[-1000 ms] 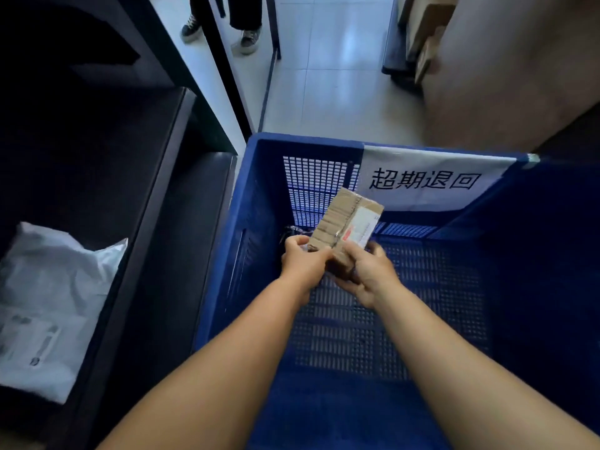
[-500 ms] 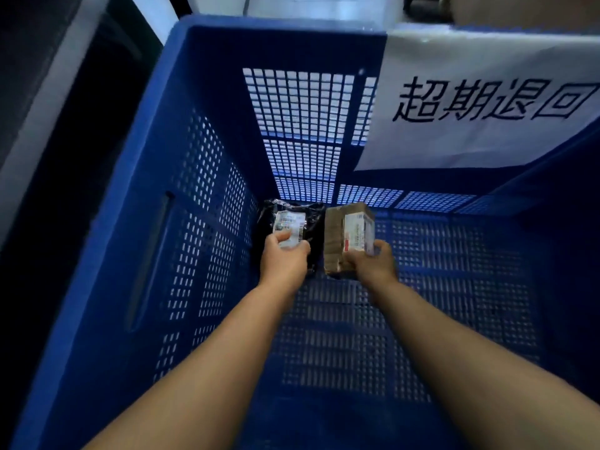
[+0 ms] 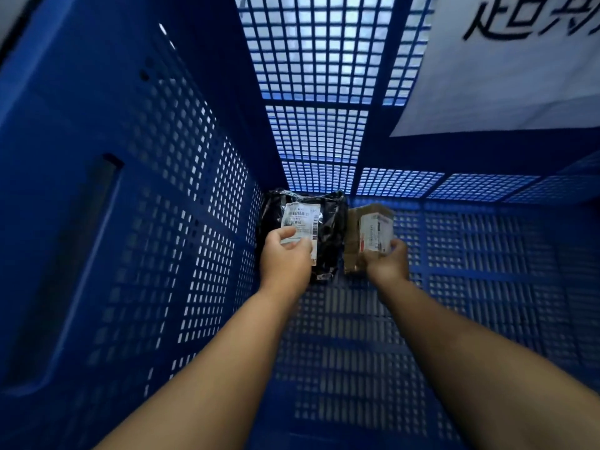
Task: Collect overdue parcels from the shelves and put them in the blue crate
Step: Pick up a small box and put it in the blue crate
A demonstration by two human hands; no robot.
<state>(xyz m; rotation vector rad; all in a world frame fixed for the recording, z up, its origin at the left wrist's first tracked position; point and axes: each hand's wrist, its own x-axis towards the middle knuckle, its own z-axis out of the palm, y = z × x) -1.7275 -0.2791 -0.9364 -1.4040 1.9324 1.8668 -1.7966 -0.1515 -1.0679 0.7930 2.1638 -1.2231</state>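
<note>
Two parcels set down at the far-left corner of the blue crate [image 3: 97, 190].

Our left hand [image 3: 285, 254] grips the black bag parcel [image 3: 324, 235]; our right hand [image 3: 386, 264] grips the cardboard parcel [image 3: 367, 232] just beside it. Both long axes run away from us, so we judge release comes next.

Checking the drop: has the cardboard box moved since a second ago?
Yes. The cardboard box went from above the blue crate down to its floor, beside the black poly bag, right hand holding it.
</note>
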